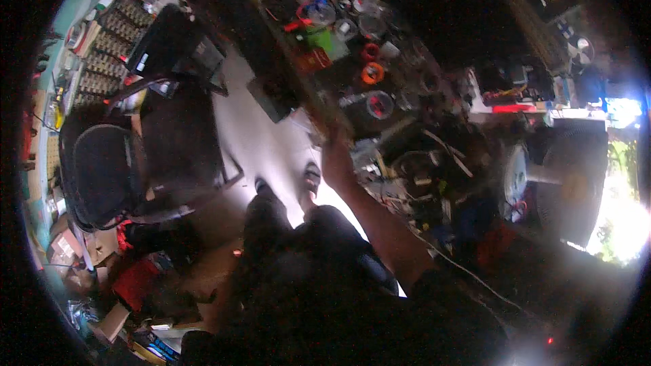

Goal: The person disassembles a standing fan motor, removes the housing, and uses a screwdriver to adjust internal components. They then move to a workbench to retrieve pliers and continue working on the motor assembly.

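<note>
One right hand (335,141) reaches forward to the edge of a dark, cluttered workbench (308,91), seemingly touching it; blur hides whether its fingers grip or merely rest. The left hand cannot be made out. Beyond the right hand, the bench carries a clear round container (380,104), an orange ring (372,73) and a bright green piece (322,41). Far lower left, a blue-and-black box (159,347) bears pale lettering.

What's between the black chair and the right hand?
In the head view, pale floor lies between the black chair and the right hand, with the person's feet just below that stretch in the picture.
</note>
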### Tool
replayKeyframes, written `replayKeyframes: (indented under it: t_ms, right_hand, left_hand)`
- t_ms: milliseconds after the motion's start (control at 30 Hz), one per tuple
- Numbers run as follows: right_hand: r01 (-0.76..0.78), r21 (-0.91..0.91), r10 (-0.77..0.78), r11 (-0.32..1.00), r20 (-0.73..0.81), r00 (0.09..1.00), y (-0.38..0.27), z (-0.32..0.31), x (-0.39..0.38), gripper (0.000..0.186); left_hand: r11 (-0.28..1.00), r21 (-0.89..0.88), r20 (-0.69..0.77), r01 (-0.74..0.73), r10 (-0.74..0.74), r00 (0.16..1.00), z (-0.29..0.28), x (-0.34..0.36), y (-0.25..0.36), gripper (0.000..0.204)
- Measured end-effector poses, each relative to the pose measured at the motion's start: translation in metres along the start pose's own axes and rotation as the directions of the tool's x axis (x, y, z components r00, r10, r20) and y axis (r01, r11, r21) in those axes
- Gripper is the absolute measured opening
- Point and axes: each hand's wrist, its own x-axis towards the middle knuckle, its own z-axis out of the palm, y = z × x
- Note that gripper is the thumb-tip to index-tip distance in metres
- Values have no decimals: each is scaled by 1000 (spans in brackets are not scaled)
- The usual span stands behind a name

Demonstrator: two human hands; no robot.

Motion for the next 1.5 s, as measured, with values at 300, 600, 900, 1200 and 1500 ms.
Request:
replayKeyframes:
  t_ms: [300,600,900,1200,1500]
  right_hand:
    - [-348,-204,376,915,116,919,-42,-28,43,71]
    - [-337,-431,252,837,-242,937,-41,-57,40,50]
    - [-617,59,595,785,-353,723,52,-116,46,37]
    - [-453,428,612,782,-388,689,51,-114,40,24]
    - [-49,930,649,-363,290,703,-79,-160,-35,17]
  left_hand:
    - [982,-189,146,26,1,989,-60,91,-15,45]
    - [996,85,103,39,-48,993,-163,189,-38,56]
    - [723,339,63,-601,621,782,-252,220,69,46]
    - [872,81,24,-482,482,876,-239,222,207,43]
    - [552,-682,119,-479,730,673,-269,80,591,30]
